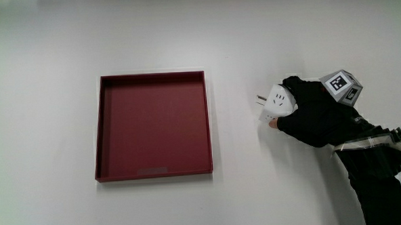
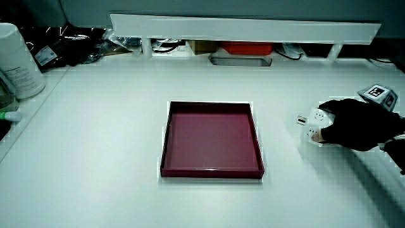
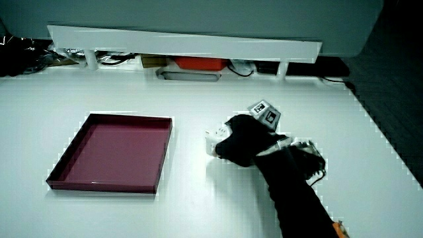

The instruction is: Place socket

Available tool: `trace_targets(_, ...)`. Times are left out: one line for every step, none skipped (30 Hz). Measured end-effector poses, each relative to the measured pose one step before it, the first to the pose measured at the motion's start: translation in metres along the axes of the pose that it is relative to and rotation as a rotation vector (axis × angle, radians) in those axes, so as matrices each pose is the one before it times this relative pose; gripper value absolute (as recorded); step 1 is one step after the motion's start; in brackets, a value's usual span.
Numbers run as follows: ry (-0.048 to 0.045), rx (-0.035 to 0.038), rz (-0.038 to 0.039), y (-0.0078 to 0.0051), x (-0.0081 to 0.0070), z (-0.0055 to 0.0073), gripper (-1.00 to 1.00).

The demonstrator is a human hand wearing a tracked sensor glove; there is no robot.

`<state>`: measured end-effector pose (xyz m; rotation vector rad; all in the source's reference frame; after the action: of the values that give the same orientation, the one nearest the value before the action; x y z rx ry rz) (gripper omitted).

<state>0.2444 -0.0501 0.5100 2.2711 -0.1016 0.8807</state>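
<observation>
Item, placement pending: your hand (image 1: pixel 309 111) is curled around the white socket (image 1: pixel 279 102), which sits at table level at about three o'clock of the empty red tray (image 1: pixel 154 173), well apart; transfer and release remain.

A lab or test bench for recording hand work

The white table (image 2: pixel 114 139) was bare and plain, with a low white partition (image 2: pixel 247 28) at its edge, cables (image 2: pixel 69 41) and a white bottle (image 2: pixel 18 60) near it, and the glove carried a patterned cube (image 1: pixel 342 86).
</observation>
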Motion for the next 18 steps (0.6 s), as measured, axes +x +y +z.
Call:
trace_targets(-0.00197,-0.00469,-0.00758,0.00064,0.0023,-0.0013,0.0)
trace_targets(-0.01086,0.00332,-0.01396,0.00235,0.00544,-0.00234,0.0)
trace_targets(-0.0053,0.00083,0.00202,-0.0009,-0.0015,-0.00061,0.0)
trace_targets(-0.0007,0.00586,-0.01246,0.00094,0.00299,-0.00147,0.0)
trace_targets(0.00881,-0.01343,0.00428,0.0007,0.00162,-0.00106,0.0)
trace_targets(0.00832,0.0032,-0.00804,0.0009,0.00278,-0.00076,0.0)
trace_targets(-0.00532,0.00389,0.00592,-0.00115,-0.00198,0.00018,0.0)
trace_targets(0.00389,-0.00587,-0.00831,0.00096,0.00161,-0.00104,0.0)
trace_targets(-0.00868,-0.00283,-0.00034,0.00044,0.00035,-0.00091,0.0)
trace_targets(-0.00619,0.00441,-0.00927,0.00114,0.00213,-0.00151,0.0)
trace_targets(0.01009,-0.00784,-0.0038,0.0007,0.00177,-0.00131,0.0)
trace_targets(0.01216,-0.00133,0.00232,0.00047,0.00197,-0.00065,-0.03)
trace_targets(0.03943,-0.0581,-0.00996,-0.00071,-0.00039,-0.0002,-0.07)
trace_targets(-0.04505,0.0728,0.00392,0.00023,0.00136,0.00023,-0.1)
trace_targets(0.00462,-0.01513,0.00653,0.00022,0.00018,-0.00026,-0.14)
trace_targets(0.00546,0.00207,-0.01557,0.00104,0.00249,-0.00031,-0.17)
trace_targets(0.0161,-0.01174,0.00199,-0.0008,-0.00083,0.00068,-0.21)
trace_targets(0.00631,-0.00546,0.00198,-0.00013,0.00015,0.00017,-0.24)
